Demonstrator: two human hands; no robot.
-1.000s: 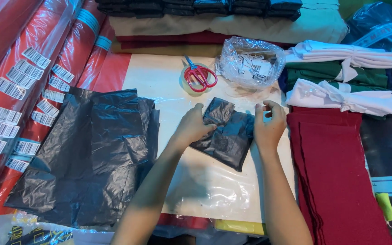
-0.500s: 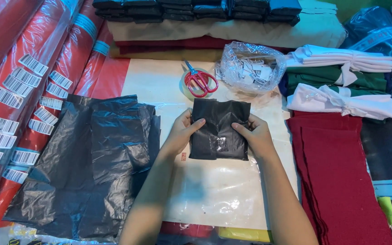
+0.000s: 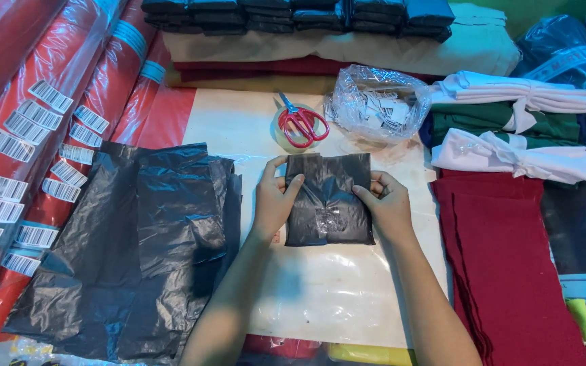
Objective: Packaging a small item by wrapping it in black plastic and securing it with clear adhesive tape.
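The folded black bag (image 3: pixel 328 200) hides the fingers under both its side edges; both forearms run off the bottom edge. At upper centre the small tags inside the clear bag (image 3: pixel 378 102) are too small to tell, and the red rolls (image 3: pixel 49 61) leave the frame's left edge

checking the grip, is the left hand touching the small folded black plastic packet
Touching. The head view shows the left hand gripping the left edge of the small folded black plastic packet, thumb pressed onto its top, while the right hand grips the opposite edge.
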